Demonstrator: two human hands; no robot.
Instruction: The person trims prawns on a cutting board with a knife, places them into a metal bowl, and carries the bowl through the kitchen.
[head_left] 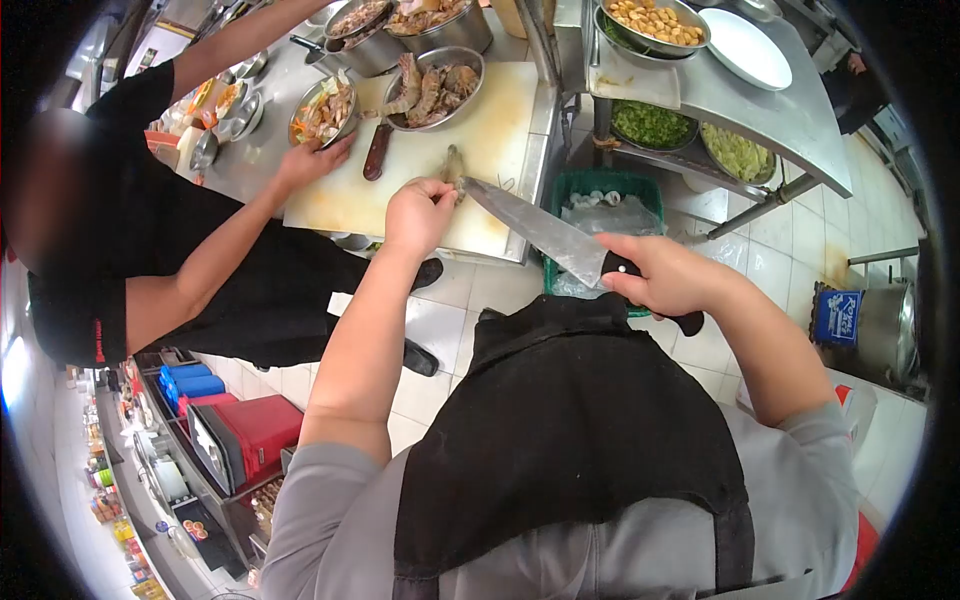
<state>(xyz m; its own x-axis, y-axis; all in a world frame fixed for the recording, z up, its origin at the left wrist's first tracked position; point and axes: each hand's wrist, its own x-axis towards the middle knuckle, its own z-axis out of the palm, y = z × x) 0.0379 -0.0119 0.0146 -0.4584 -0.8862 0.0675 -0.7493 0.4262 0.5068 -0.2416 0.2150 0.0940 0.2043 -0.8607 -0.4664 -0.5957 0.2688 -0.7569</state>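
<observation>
My right hand [655, 275] is closed round the black handle of a chef's knife [545, 235], whose blade points up and left over the board's edge. My left hand [420, 215] pinches a grey raw prawn [455, 165] on the white cutting board [500, 130]. The knife's tip touches or lies right beside the prawn; I cannot tell which. Beyond my hands a metal bowl [470, 100] holds several large prawns [428, 95]. A second knife with a brown wooden handle [377, 152] lies on the board, partly under that bowl.
At the left a co-worker in black [200, 230] has one hand [315, 165] at a bowl of mixed food [325, 110]. Metal pots [440, 30] stand behind. Right of the board are a green crate [605, 185] and a steel table [790, 120] with bowls and a white plate [747, 48].
</observation>
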